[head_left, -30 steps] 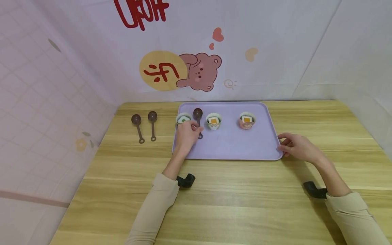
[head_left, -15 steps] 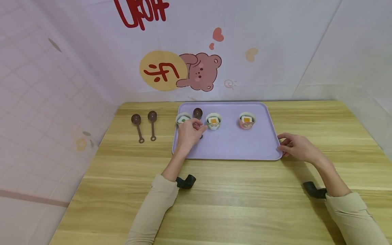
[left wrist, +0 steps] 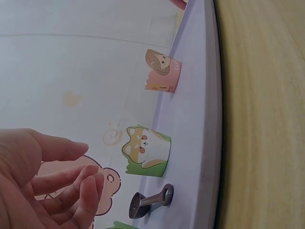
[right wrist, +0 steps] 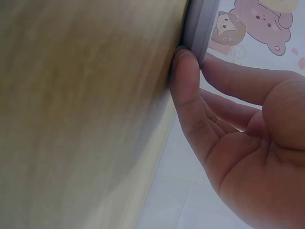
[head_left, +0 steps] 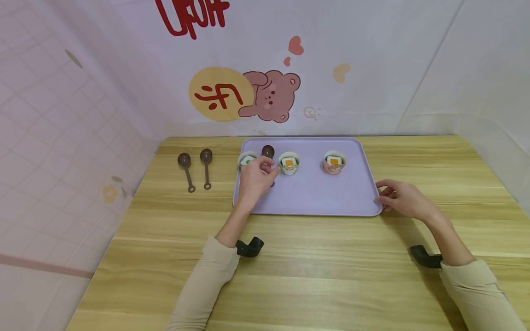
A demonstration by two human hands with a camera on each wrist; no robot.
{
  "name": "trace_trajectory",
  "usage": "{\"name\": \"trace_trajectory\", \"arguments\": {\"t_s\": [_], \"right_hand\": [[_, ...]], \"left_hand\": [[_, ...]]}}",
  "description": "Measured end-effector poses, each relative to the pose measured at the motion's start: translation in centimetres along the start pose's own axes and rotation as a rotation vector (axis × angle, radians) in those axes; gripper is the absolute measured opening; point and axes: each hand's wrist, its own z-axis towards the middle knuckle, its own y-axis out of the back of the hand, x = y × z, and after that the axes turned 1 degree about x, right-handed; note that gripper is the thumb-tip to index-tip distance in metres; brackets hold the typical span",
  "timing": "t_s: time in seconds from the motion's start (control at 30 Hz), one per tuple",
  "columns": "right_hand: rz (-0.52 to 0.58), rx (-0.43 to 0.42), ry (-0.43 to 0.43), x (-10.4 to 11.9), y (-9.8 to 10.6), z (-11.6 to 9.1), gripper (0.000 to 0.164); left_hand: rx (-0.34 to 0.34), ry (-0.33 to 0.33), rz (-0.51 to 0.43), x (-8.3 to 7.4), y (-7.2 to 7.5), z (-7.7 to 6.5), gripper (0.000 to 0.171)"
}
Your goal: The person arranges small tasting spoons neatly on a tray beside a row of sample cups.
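Observation:
My left hand (head_left: pixel 254 181) hovers over the left side of a lilac tray (head_left: pixel 319 195). It holds nothing; in the left wrist view its fingers are relaxed and apart from the things. Under it lies a brown measuring spoon (head_left: pixel 268 151), its handle partly hidden. To the spoon's right stands a green paper cup with a dog face (left wrist: pixel 148 149), holding a white and orange piece. Another paper cup (head_left: pixel 247 157) stands behind the hand, partly covered. My right hand (head_left: pixel 401 197) grips the tray's front right edge between thumb and fingers. A pink cup (head_left: pixel 333 164) stands farther right.
Two more brown measuring spoons, a left one (head_left: pixel 184 161) and a right one (head_left: pixel 206 156), lie on the wooden table (head_left: pixel 331 271) left of the tray. A white cloth with a bear print (head_left: pixel 273 96) hangs behind the tray.
My left hand has shifted slightly right and up from the spoon's handle, covering more of the spoon. The right hand stays at the tray's edge.

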Motion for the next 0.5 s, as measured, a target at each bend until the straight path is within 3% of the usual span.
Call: {"name": "trace_trajectory", "arguments": {"t_s": [0.27,0.5], "right_hand": [[-0.003,-0.002,0.002,0.1,0.0,-0.1,0.043],[0.002,-0.001,0.009,0.2,0.0,-0.1,0.041]], "left_hand": [[-0.024,-0.025,-0.035,-0.2,0.8,0.1,0.019],[-0.035,0.018,-0.094,-0.1,1.8,0.2,0.029]]}}
